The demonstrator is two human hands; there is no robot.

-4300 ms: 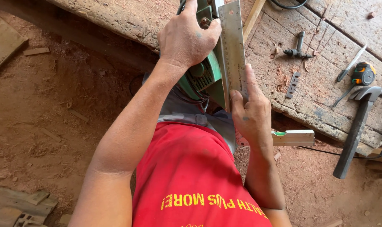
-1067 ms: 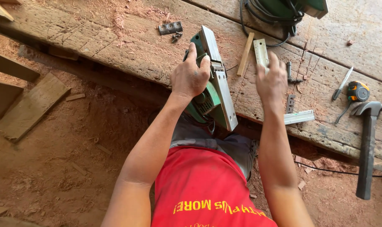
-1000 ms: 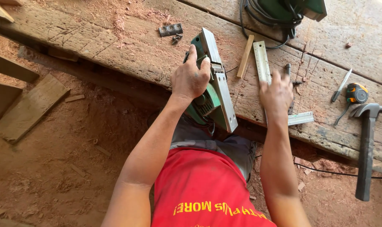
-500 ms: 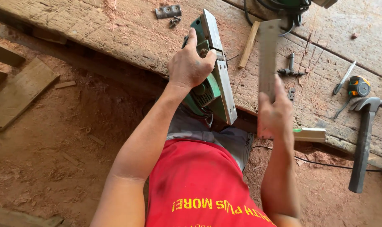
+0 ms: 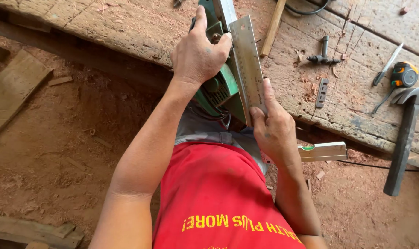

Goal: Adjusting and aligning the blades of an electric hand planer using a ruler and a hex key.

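Planer [image 5: 221,85], the green electric one, sits tipped on edge at the workbench [image 5: 126,27] edge, left hand [image 5: 198,57] wrapped tight around its top. Right hand [image 5: 274,131] pinches a steel ruler [image 5: 247,62] flat against the planer's sole. Hammer [image 5: 405,133] lies well off right.

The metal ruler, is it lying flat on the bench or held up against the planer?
Held up: the metal ruler lies along the green planer's sole, its lower end pinched by the right hand, with the left hand gripping the planer.
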